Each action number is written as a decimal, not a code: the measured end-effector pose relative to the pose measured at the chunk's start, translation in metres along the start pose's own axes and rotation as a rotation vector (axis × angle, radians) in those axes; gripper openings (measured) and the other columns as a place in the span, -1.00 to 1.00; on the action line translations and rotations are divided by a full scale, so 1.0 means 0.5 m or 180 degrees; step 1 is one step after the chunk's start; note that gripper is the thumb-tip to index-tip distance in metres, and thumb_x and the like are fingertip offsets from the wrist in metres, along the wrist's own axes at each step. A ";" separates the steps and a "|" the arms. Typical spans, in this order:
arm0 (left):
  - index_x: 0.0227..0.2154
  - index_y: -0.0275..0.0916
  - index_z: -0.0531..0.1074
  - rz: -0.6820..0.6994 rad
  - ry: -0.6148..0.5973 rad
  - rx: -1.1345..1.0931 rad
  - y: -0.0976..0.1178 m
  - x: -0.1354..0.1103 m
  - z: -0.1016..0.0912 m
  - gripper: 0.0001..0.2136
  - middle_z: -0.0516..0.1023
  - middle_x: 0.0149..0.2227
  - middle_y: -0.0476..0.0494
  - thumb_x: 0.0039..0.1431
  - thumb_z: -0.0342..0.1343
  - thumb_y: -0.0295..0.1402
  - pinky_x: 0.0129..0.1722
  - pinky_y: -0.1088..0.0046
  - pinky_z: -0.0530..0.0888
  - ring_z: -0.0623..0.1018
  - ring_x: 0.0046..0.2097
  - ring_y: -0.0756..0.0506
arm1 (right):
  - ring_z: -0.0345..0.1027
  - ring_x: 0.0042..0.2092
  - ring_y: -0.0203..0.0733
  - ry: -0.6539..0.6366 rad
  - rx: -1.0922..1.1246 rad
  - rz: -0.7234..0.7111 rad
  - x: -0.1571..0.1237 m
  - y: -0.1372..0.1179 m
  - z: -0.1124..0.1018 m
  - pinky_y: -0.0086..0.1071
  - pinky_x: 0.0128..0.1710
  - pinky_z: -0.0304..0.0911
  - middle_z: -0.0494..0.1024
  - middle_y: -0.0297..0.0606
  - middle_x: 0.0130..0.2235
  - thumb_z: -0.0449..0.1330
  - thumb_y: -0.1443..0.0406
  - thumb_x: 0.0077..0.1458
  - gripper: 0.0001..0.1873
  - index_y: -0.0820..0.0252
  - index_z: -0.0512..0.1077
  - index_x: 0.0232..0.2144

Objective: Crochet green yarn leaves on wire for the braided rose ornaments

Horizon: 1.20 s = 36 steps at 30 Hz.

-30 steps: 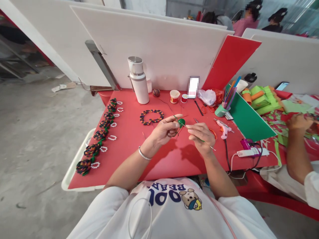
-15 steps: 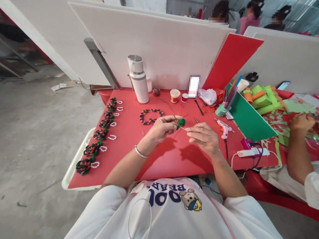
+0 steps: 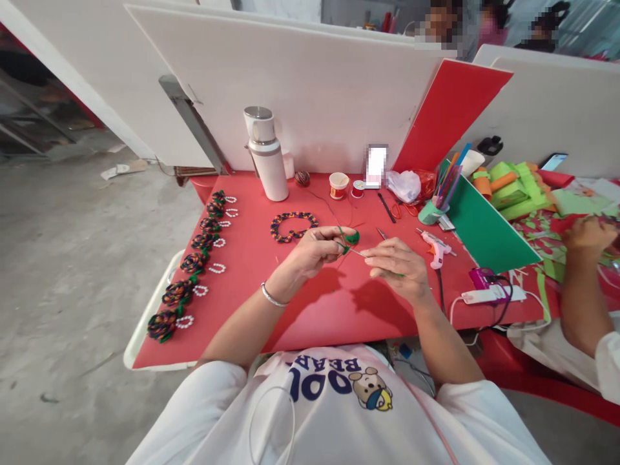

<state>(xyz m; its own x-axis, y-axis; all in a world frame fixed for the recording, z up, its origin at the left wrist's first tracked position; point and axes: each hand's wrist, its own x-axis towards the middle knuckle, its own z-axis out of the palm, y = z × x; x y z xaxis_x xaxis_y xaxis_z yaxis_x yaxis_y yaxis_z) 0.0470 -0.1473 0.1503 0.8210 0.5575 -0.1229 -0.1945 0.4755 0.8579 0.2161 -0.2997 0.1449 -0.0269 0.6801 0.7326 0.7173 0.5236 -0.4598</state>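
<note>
Head view, read from the left edge: seven finished flowers (image 3: 192,263) lie in a slanting row on the red surface (image 3: 329,310). Each one is a tight rosette of dark multicoloured cord with a green part, and beside each lies a small loop of white beads (image 3: 200,290), round and glossy. So a good part of the work looks already done. Behind them stands a white flask (image 3: 266,158), smooth and cylindrical, with a grey cap. More to the middle lies a braided ring (image 3: 293,226) of the same mixed cord, bent almost like a heart and joined to nothing. Then come the hands, held just above the surface. The left hand (image 3: 314,250) is closed in a pinch on a green piece (image 3: 353,237), small, round and soft like wound yarn, with short ends hanging below. The right hand (image 3: 398,266) is closed around a thin metal tool (image 3: 359,253), straight and shiny, and its tip reaches the green piece. I judge this piece to be at an early stage, because it is much smaller than the flowers in the row and has only one colour. To the right rest a pale glue gun (image 3: 433,245), a stiff green sheet (image 3: 489,229), and a co-worker's hand (image 3: 588,236) over cut paper.
</note>
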 end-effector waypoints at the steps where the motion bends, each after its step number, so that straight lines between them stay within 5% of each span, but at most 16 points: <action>1: -0.30 -0.34 0.67 0.0030 -0.0006 0.0023 -0.001 0.000 0.000 -0.64 0.40 -0.62 0.07 -0.31 0.32 -0.54 -0.57 0.52 0.02 0.18 -0.61 0.15 | 0.55 -0.11 -0.11 0.0034 0.0026 0.0025 -0.002 0.001 0.002 -0.12 -0.10 0.50 0.74 -0.31 -0.09 0.34 0.20 0.21 -0.77 -0.11 0.63 -0.07; 7: -0.22 -0.32 0.66 0.0276 0.0070 0.0193 -0.007 0.002 0.005 -0.58 0.49 -0.55 0.02 -0.28 0.42 -0.46 -0.57 0.53 0.10 0.26 -0.58 0.13 | 0.58 -0.10 -0.07 0.0349 0.0192 0.0326 -0.009 0.002 0.013 -0.06 -0.04 0.48 0.73 -0.26 -0.11 0.27 0.25 0.27 -0.78 -0.06 0.61 -0.05; 12: -0.24 -0.31 0.67 0.0354 0.0105 0.0197 -0.012 0.002 0.006 -0.62 0.51 -0.55 0.02 -0.26 0.43 -0.46 -0.59 0.53 0.11 0.24 -0.60 0.14 | 0.57 0.02 -0.05 0.0066 0.0303 0.0405 -0.003 -0.012 0.012 -0.01 0.06 0.45 0.69 -0.19 0.02 0.13 0.27 0.35 -0.76 -0.01 0.58 -0.05; 23: -0.19 -0.31 0.68 0.0245 -0.0037 0.0248 -0.012 -0.007 0.008 -0.59 0.55 -0.50 -0.05 -0.24 0.44 -0.44 -0.59 0.55 0.08 0.25 -0.57 0.14 | 0.59 -0.11 -0.09 0.0265 0.0220 0.0211 0.001 -0.006 0.022 -0.09 -0.08 0.51 0.71 -0.26 -0.13 0.37 0.36 0.13 -0.82 -0.01 0.51 -0.24; 36: -0.20 -0.30 0.67 0.0338 0.0037 0.0254 -0.013 -0.006 0.013 -0.59 0.56 -0.49 -0.05 -0.23 0.46 -0.44 -0.61 0.55 0.07 0.29 -0.56 0.13 | 0.58 -0.09 -0.12 0.0319 0.0097 0.0267 0.004 -0.016 0.026 -0.10 -0.07 0.52 0.71 -0.27 -0.09 0.30 0.41 0.19 -0.83 -0.01 0.49 -0.24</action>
<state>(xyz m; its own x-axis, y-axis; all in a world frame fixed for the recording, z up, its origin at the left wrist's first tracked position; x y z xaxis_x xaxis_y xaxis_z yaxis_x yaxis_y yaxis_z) 0.0493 -0.1564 0.1483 0.7917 0.6099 -0.0346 -0.2363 0.3579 0.9034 0.2012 -0.2959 0.1437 0.1029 0.6683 0.7367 0.6925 0.4836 -0.5354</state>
